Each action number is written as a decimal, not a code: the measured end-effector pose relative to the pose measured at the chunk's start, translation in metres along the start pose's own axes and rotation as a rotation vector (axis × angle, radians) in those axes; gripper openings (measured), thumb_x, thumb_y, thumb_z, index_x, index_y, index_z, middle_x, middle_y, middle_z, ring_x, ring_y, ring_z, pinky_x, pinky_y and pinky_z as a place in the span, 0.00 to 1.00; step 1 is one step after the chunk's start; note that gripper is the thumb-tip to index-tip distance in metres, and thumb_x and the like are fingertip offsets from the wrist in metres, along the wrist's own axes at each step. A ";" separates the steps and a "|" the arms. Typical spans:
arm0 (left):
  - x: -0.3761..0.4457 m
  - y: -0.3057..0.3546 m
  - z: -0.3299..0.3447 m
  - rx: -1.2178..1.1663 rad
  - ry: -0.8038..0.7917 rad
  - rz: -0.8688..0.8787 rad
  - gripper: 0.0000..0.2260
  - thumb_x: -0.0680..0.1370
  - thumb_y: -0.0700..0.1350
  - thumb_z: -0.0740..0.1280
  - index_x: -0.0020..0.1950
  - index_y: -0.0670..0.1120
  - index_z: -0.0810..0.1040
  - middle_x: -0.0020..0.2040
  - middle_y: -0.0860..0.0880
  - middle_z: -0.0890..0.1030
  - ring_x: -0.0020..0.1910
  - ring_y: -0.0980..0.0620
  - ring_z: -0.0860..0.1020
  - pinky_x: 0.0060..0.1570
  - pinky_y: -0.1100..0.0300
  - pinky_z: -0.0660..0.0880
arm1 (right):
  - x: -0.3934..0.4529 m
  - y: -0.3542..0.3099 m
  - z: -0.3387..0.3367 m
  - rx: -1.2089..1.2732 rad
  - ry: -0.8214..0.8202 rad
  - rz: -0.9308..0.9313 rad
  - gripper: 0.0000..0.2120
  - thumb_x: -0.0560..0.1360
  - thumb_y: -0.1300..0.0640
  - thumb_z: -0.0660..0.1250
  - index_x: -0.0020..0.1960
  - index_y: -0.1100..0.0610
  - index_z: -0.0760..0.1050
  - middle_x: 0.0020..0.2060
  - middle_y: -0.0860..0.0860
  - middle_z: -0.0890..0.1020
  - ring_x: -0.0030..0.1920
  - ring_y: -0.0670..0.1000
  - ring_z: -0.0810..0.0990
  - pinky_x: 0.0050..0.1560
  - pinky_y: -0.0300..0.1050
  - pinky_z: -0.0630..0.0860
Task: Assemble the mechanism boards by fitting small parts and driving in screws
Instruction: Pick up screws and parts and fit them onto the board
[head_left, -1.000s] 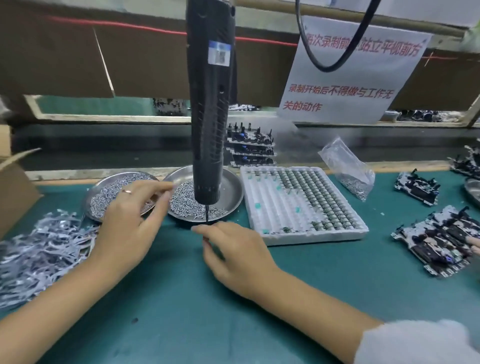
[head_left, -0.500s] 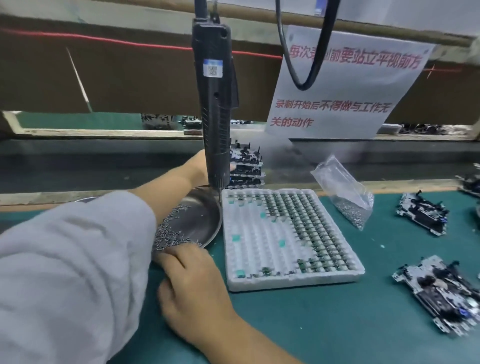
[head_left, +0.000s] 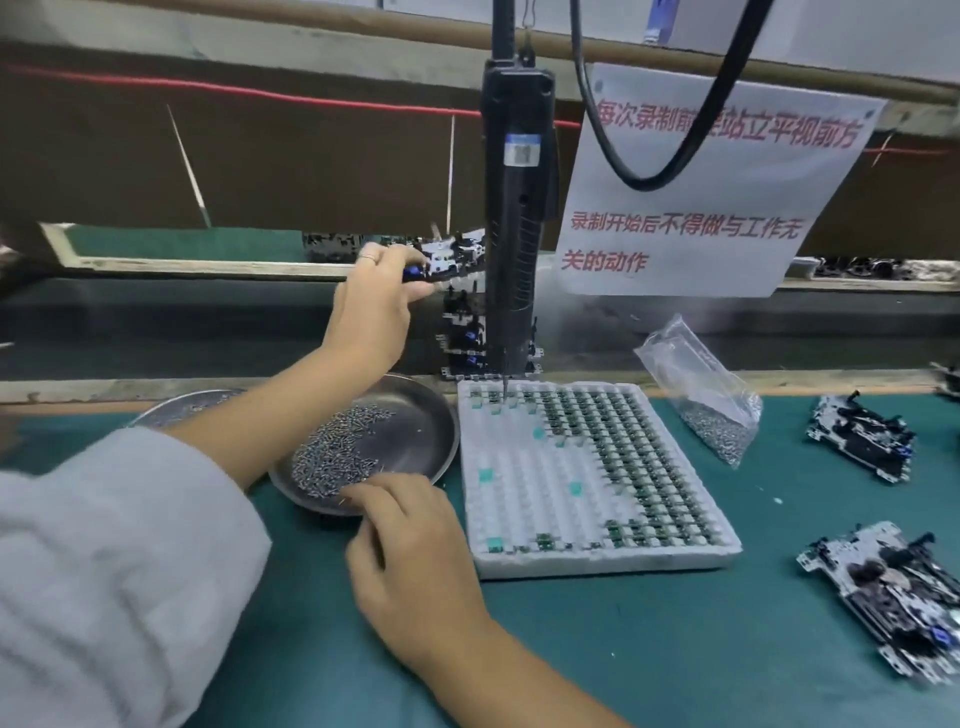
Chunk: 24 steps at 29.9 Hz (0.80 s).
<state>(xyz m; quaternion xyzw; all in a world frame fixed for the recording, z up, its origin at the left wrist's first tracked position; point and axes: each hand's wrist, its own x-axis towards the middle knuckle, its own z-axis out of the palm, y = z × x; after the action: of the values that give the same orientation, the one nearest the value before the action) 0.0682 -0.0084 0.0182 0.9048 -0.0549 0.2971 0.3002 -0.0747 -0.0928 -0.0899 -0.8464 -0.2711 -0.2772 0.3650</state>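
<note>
Nearest, right hand (head_left: 410, 545) curled at the near rim of the metal dish (head_left: 415, 415), fingertips (head_left: 363, 496) down among the loose screws (head_left: 332, 457), tiny, slick, best pinched singly; cannot tell whether one is held. Farther off, left hand (head_left: 376, 296) pinching the top board (head_left: 452, 260) by its near edge, lifted off the stack (head_left: 462, 332); looks light, stiff, fragile, so edges only

Hanging screwdriver (head_left: 514, 218) hides the middle of the board stack (head_left: 462, 332) and part of the lifted board (head_left: 447, 260). Right hand (head_left: 410, 561) fingertips blurred at the screw dish (head_left: 415, 415), pinch unclear. Second dish (head_left: 182, 408) mostly behind the left forearm; right-edge board (head_left: 893, 597) cropped.
</note>
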 end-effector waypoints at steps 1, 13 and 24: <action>-0.006 -0.006 -0.010 -0.009 0.030 0.000 0.12 0.80 0.40 0.64 0.63 0.46 0.75 0.61 0.44 0.73 0.53 0.45 0.75 0.49 0.57 0.66 | 0.000 0.000 -0.001 0.025 0.016 0.038 0.18 0.72 0.60 0.57 0.56 0.62 0.79 0.51 0.55 0.80 0.52 0.55 0.78 0.55 0.48 0.74; -0.209 -0.054 -0.141 0.148 0.012 0.275 0.14 0.75 0.49 0.68 0.59 0.48 0.72 0.55 0.54 0.76 0.40 0.52 0.80 0.33 0.55 0.78 | -0.009 -0.014 -0.013 0.496 0.299 0.199 0.12 0.78 0.53 0.56 0.61 0.43 0.67 0.53 0.49 0.74 0.55 0.47 0.74 0.58 0.35 0.68; -0.246 -0.078 -0.138 0.260 -0.118 0.201 0.21 0.74 0.60 0.60 0.59 0.49 0.78 0.49 0.56 0.83 0.38 0.56 0.82 0.37 0.62 0.75 | -0.019 -0.018 -0.020 -0.077 -0.393 -0.448 0.20 0.73 0.48 0.70 0.59 0.59 0.78 0.52 0.53 0.80 0.54 0.56 0.77 0.56 0.50 0.73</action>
<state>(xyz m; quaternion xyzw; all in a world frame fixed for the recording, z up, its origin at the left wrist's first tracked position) -0.1812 0.1153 -0.0730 0.9418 -0.1237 0.2767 0.1455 -0.1057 -0.1022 -0.0826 -0.8162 -0.5060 -0.1917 0.2027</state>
